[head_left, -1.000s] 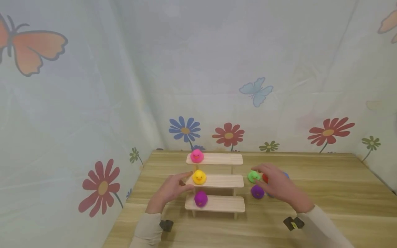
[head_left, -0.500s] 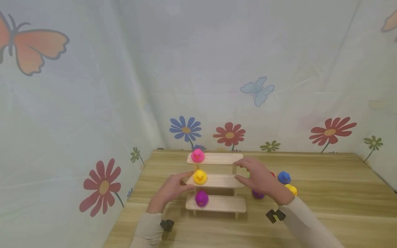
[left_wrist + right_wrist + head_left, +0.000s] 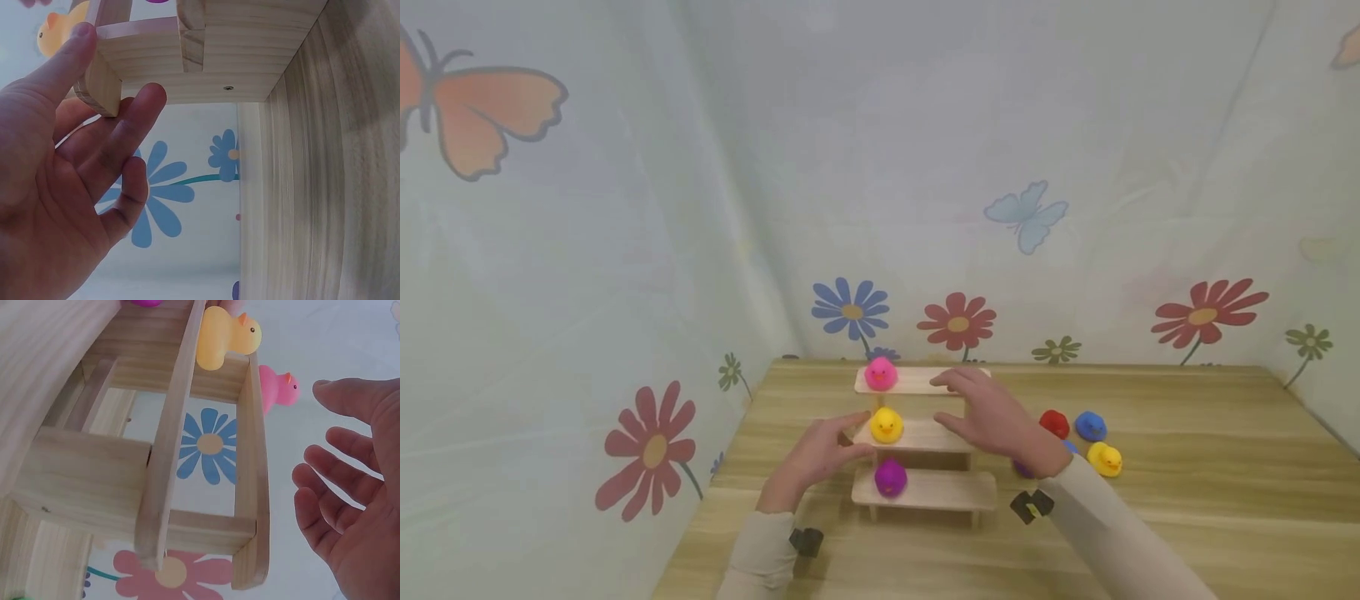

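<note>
A three-tier wooden stand (image 3: pixel 943 492) bears a pink rubber duck (image 3: pixel 881 375) on its top shelf, a yellow duck (image 3: pixel 887 426) on the middle and a purple duck (image 3: pixel 891 478) on the lowest, all near the left ends. My left hand (image 3: pixel 816 457) holds the middle shelf's left end; in the left wrist view its thumb lies on the board end (image 3: pixel 103 87) with fingers behind. Over the stand's right half hovers my right hand (image 3: pixel 996 417), fingers spread and loosely bent, nothing between them. The right wrist view shows that hand (image 3: pixel 369 487) apart from the shelves.
Right of the stand, a red duck (image 3: pixel 1054 423), a blue duck (image 3: pixel 1091 426) and a yellow duck (image 3: pixel 1105 459) sit on the wooden table (image 3: pixel 1225 483). My right wrist partly hides another purple duck (image 3: pixel 1022 469) and a blue one (image 3: pixel 1070 447). A flowered curtain (image 3: pixel 880 167) hangs behind.
My right hand has moved left from beside the green duck to above the stand's right half, uncovering the red, blue and yellow ducks. My left hand stays at the middle shelf's end.
</note>
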Available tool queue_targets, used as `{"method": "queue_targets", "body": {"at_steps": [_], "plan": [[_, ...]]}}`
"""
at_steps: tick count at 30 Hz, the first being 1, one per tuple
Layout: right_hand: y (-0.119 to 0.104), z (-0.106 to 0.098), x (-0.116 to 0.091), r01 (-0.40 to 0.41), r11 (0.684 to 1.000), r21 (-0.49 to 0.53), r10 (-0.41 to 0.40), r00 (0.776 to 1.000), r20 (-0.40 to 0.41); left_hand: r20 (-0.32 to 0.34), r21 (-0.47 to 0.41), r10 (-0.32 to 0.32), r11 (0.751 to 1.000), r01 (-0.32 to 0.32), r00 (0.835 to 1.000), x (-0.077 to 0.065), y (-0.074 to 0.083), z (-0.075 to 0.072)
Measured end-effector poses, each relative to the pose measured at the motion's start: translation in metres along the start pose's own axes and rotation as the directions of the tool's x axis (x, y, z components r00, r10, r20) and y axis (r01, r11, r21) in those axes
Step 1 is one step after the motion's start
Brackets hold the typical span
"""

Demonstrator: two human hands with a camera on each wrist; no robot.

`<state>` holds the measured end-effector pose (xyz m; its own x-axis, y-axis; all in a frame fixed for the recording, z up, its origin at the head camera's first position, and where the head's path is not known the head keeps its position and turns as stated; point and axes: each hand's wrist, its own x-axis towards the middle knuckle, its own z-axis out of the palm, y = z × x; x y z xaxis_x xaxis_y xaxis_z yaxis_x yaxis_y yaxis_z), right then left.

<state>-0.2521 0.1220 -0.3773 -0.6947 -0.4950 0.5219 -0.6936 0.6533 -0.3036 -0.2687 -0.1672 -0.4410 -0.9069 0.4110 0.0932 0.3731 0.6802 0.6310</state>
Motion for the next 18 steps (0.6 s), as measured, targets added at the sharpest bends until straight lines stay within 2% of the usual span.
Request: {"method": "queue_targets", "body": {"at_steps": [8,18], "plan": [[-0.005,0.006,0.016,-0.061,0.998,0.018,0.060,0.997,0.045,0.008,-0.003,-0.012,1.000,0.012,1.000,0.001,0.000,-0.001],[-0.001,0.021,0.041,-0.040,0.998,0.045,0.037,0.997,0.070,0.010,-0.003,-0.020,1.000,0.020,1.000,0.002,0.000,-0.002]]}}
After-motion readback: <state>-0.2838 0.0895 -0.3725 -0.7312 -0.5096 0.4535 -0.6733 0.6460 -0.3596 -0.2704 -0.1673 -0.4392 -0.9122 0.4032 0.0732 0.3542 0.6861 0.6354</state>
